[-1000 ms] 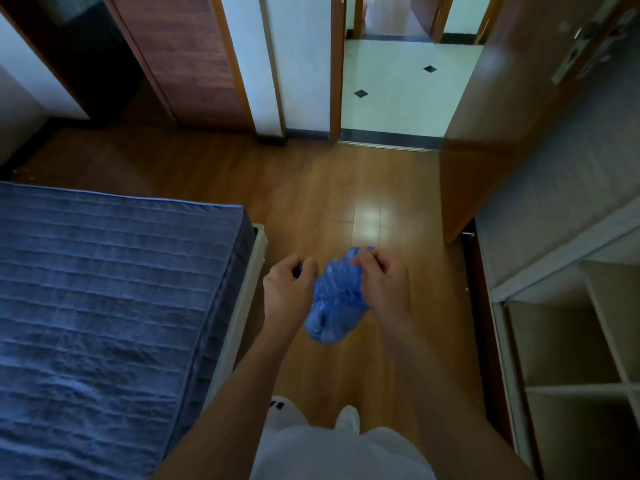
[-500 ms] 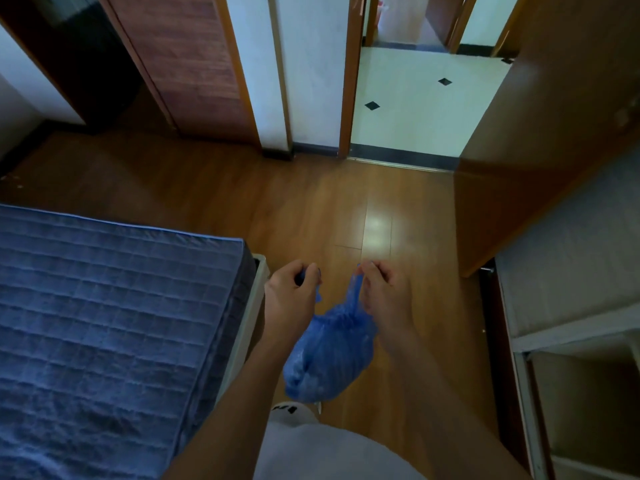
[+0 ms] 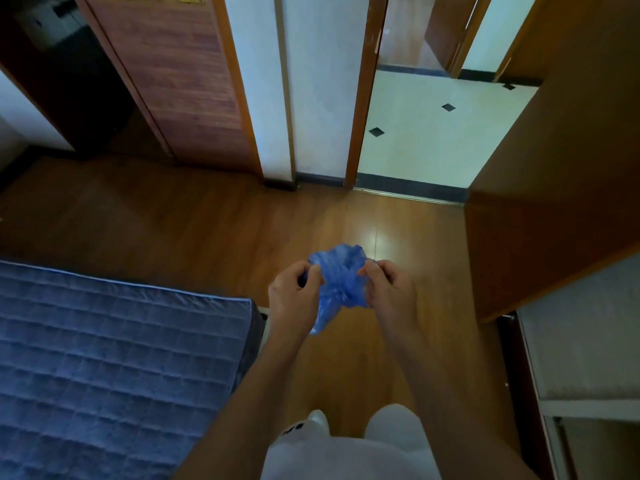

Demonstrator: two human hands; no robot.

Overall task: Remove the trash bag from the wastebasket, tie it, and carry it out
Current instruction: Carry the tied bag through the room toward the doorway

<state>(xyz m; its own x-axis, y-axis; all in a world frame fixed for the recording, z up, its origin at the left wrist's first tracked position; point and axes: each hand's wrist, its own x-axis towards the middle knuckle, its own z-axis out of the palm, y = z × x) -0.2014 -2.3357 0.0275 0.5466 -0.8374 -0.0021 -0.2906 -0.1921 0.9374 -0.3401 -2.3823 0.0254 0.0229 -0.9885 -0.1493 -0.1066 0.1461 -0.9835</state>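
Observation:
A small blue plastic trash bag [image 3: 337, 282] hangs between both hands in front of my waist, above the wooden floor. My left hand [image 3: 294, 292] pinches the bag's left side. My right hand [image 3: 389, 285] pinches its right side, and the crumpled top of the bag bunches up between the two. The bag's lower end dangles below my left hand. No wastebasket is in view.
A bed with a blue quilted mattress [image 3: 114, 368] fills the lower left. An open wooden door [image 3: 554, 174] stands at the right, with white shelving [image 3: 581, 348] beside it. Straight ahead a doorway opens onto a white tiled floor [image 3: 426, 133]. A wardrobe door [image 3: 180, 81] stands at the back left.
The bag hung low between the hands half a second ago; now it is raised and bunched up between them. The view has moved closer to the doorway.

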